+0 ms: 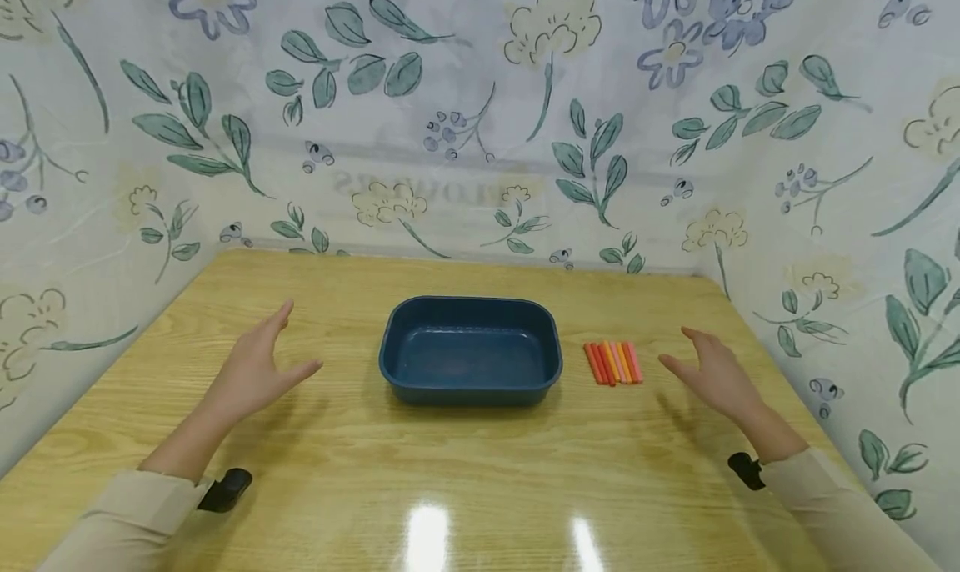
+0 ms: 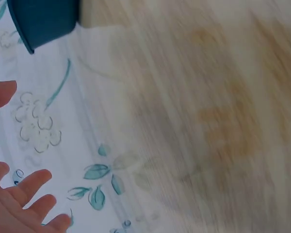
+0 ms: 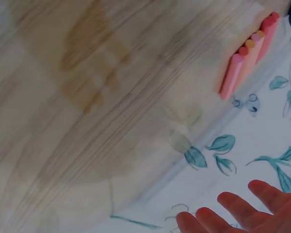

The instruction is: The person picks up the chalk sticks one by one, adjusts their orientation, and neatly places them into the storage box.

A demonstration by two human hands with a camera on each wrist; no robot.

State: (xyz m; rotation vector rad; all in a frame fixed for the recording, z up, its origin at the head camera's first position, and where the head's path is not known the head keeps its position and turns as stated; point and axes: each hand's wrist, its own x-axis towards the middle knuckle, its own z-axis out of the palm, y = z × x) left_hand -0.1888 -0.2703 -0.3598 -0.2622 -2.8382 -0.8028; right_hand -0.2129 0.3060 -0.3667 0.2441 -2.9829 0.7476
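Note:
A dark blue rectangular tub (image 1: 470, 395) stands in the middle of the wooden table. To its right lies a row of several short sticks (image 1: 613, 363) in red, orange, yellow and pink, side by side; they look like chalk or crayons, and the right wrist view shows their round ends (image 3: 243, 51). Left of the tub, my left hand (image 1: 251, 369) hovers above the table, thumb apart from the fingers, holding nothing. My right hand (image 1: 717, 378) hovers to the right of the sticks, fingers spread and holding nothing. Neither hand touches the tub or the sticks.
The wooden table (image 1: 465, 480) has a glossy top with two bright reflections near its front. A white cloth (image 1: 450, 138) printed with flowers and leaves hangs behind the table and along both sides. Black straps (image 1: 227, 490) sit on both wrists.

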